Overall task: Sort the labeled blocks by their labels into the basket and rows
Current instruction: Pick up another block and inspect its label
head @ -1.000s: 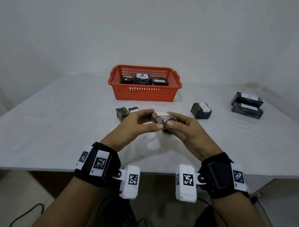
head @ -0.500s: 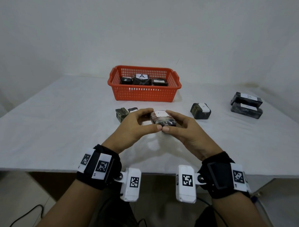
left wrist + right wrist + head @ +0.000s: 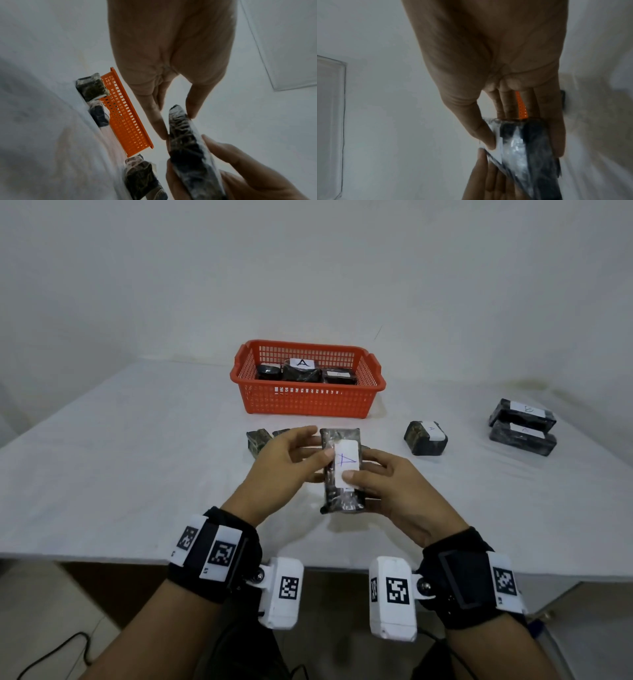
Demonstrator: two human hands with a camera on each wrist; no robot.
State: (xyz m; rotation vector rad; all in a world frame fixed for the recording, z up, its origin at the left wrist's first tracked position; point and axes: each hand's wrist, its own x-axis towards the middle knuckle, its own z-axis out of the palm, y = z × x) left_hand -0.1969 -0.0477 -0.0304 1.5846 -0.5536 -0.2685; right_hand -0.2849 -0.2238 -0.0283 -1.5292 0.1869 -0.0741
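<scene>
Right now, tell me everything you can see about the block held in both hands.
The held block is dark, mottled and flat, wrapped in shiny clear film. A white label with a blue handwritten A faces the head camera. It is lifted above the table, lengthwise away from the person, pinched by the left hand and the right hand.

Plain white wall (image 3: pixel 308 261), white table (image 3: pixel 120 460), possibly tiled floor (image 3: pixel 44 618)

A: White table (image 3: pixel 137 474) spreading out beneath the left hand (image 3: pixel 281 463), plain white wall (image 3: pixel 308 268) beyond it.
B: Black cable (image 3: pixel 73 635) on the floor (image 3: pixel 41 594), down left of that hand.
A: Pale rectangular panel (image 3: pixel 330 121), left of the right hand (image 3: pixel 496 60).
</scene>
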